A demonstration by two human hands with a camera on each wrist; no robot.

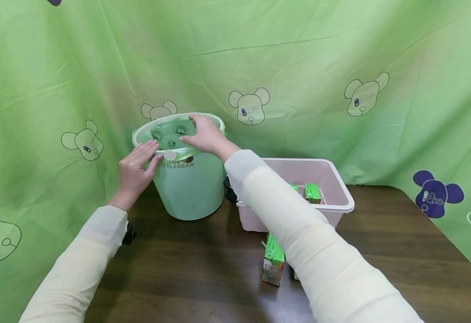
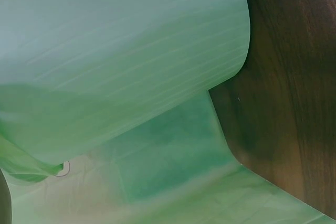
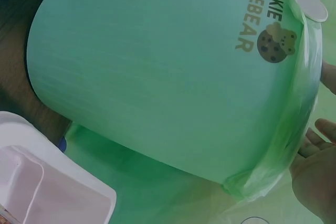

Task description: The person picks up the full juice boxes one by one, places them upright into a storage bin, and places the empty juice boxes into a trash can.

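A light green trash bin [image 1: 188, 188] stands on the table with a thin green plastic bag [image 3: 281, 145] lining it and folded over its rim. Dark flower-like prints show inside the opening. At the near left of the rim, my left hand [image 1: 135, 168] rests with fairly straight fingers, its thumb beside a round white disc [image 1: 169, 155]. My right hand [image 1: 208, 134] reaches over the opening, fingers and thumb spread apart, close to the bag's edge. In the right wrist view, the bag's folded edge hangs loosely down the bin's outside.
Right of the bin sits a pink plastic basket [image 1: 342, 190] with green-topped drink cartons [image 1: 312, 193] inside. Another carton [image 1: 273, 264] stands on the brown table [image 1: 170, 278] in front of it, partly behind my right sleeve. A green printed curtain [image 1: 300, 54] hangs behind.
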